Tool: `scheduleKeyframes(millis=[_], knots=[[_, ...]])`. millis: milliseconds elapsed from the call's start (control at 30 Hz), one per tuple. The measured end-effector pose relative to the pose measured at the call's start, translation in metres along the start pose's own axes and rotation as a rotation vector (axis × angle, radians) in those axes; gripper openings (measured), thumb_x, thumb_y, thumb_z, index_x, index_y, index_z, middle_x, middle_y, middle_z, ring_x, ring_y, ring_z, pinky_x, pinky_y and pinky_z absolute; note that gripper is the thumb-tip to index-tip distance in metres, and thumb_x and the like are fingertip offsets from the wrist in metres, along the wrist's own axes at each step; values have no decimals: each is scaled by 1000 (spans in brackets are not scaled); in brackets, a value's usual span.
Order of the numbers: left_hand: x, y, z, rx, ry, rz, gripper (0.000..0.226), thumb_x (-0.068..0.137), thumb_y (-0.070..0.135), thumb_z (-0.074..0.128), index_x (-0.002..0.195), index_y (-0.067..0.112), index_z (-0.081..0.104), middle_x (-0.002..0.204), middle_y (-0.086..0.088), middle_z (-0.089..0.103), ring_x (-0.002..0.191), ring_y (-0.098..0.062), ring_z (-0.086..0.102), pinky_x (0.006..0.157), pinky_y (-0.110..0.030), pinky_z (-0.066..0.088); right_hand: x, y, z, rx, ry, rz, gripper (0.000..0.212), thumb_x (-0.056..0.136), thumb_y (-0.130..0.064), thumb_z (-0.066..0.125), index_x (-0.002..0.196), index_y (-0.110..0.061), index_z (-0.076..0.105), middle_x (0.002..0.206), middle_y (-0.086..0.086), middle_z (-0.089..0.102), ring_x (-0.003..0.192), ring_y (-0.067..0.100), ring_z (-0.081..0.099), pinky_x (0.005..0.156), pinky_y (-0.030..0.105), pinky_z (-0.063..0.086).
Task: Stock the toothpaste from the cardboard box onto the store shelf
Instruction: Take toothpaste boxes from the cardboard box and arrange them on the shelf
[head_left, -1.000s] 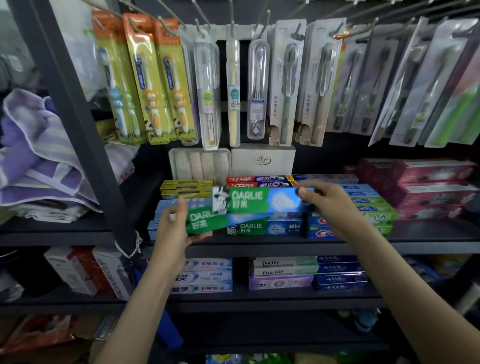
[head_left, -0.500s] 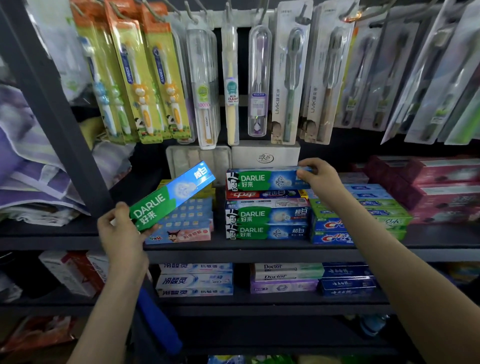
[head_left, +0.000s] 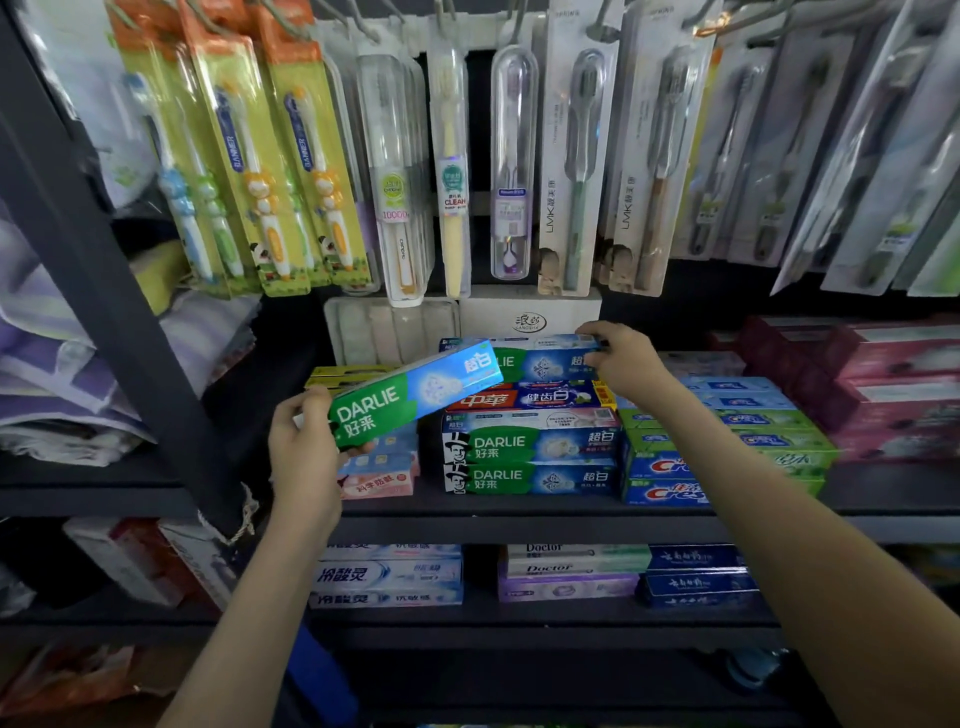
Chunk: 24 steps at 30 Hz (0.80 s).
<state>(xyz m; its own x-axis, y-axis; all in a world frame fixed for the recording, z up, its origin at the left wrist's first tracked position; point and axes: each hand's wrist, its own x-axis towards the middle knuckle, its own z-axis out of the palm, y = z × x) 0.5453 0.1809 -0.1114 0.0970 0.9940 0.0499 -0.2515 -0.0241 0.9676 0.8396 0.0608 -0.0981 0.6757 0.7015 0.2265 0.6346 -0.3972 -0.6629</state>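
- The store shelf (head_left: 519, 522) is faced head-on; the cardboard box is not seen.
- On it a centre stack (head_left: 530, 449) of four toothpaste boxes is counted: three green Darlie boxes and one red box (head_left: 519, 400), second from the top.
- A fourth, the held Darlie box (head_left: 410, 395), is carried tilted. Its long axis rises from lower left to upper right, and its upper end overlaps the stack's top-left corner.
- The top Darlie box (head_left: 545, 364) lies level, long axis left to right.
- The left hand (head_left: 304, 452) is curled round the held Darlie box's lower end and is judged the placing hand.
- The right hand (head_left: 621, 358) is closed over the top Darlie box's right end.
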Motion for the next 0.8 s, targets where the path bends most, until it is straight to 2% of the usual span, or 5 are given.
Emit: scheduleKeyframes(millis=[167,433,633,700,800], knots=[[5,-6,4,21,-6,-36,16,99,22,49,106,8,48,91,-6,57,74,-16,62,48,-26,53,9,5,2,58,64,41,40,93,6,49,130,-7,54,131,19,50,115,31,50,93,33,45],[2,-11,11,38,23,16,21,101,28,48,105,8,47,88,-3,58,71,-12,62,50,-27,55,20,7,0,130,-19,100,38,97,1,43,131,-13,51,113,14,53,68,17,47,55,28,40],[0,-14,17,50,-41,13,15,100,26,49,89,15,49,83,-3,59,58,-5,64,47,-28,52,18,9,1,123,-79,51,38,97,1,45,129,-17,52,118,12,54,86,22,51,70,32,43],[-2,-13,20,45,-63,3,15,100,26,49,94,12,49,82,-2,58,62,-8,63,53,-33,55,17,9,1,119,-71,35,38,97,1,45,130,-16,52,121,13,54,92,21,51,72,30,44],[-4,-12,25,58,-93,7,19,100,26,48,105,8,48,83,-2,58,60,-5,62,49,-27,55,14,9,-2,107,-77,45,39,96,0,47,132,-17,51,128,13,53,97,22,52,76,31,46]])
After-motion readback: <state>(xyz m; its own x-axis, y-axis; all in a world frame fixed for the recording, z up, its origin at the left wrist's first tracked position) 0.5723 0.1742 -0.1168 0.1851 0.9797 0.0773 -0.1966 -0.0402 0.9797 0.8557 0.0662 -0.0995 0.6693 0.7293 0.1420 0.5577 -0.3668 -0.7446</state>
